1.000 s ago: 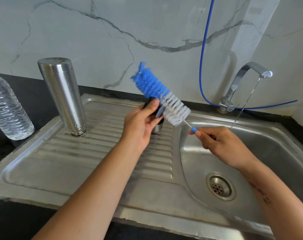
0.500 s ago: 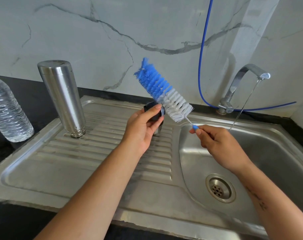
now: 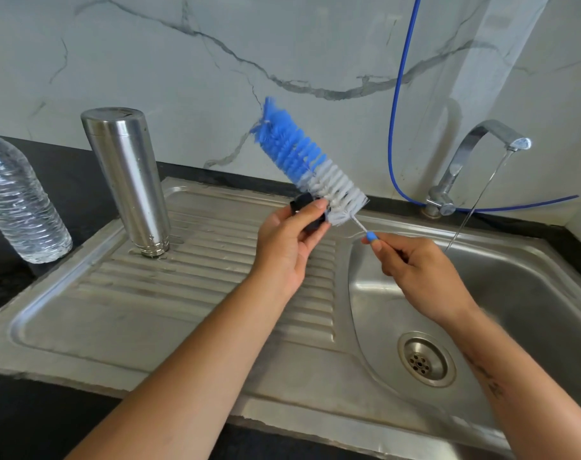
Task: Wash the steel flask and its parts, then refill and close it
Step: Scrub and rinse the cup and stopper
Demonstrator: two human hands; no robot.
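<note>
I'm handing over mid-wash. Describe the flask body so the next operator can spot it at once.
Start at the stainless steel sink unit and look to its ribbed draining board left of the basin. At the board's back left stands the tall brushed-steel cylindrical flask body, apparently mouth down. Unlike the clear ribbed plastic water bottle beside it on the black counter, it is opaque metal.

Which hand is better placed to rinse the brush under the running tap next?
Right, probably. The right hand already grips the bottle brush by its handle and sits nearer the tap; the left hand holds the cap.
</note>
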